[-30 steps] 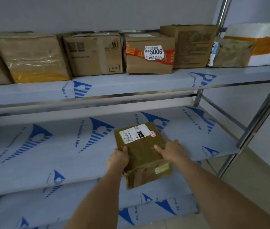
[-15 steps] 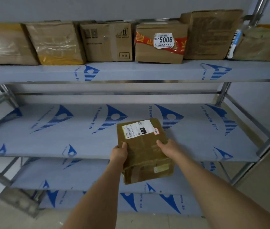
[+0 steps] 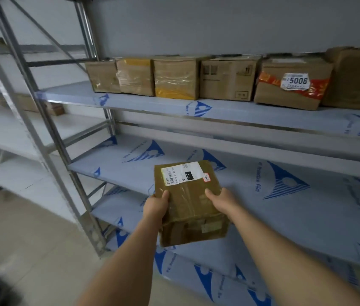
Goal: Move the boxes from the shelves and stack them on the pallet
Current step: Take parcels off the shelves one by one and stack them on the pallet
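My left hand grips the left edge of the small taped cardboard box, thumb lying on its top face and the other fingers curled out of sight beneath it; my right hand holds the right edge the same way, thumb on top, the rest tucked under. The box is carried between both hands, lifted clear of the shelving and tilted a little, its near end lower, in front of the middle shelf. A white shipping label with a black "010" patch sits at the far end of its top face, and a small sticker is on the near side. The middle shelf behind the box wears blue-printed protective film. Above the box, the upper shelf carries a row of cardboard boxes: one with yellow tape almost straight above, a plain printed carton beside it, and, further right, one with a "5006" sticker. Left of the box stands the metal upright of the rack, with tiled floor below.
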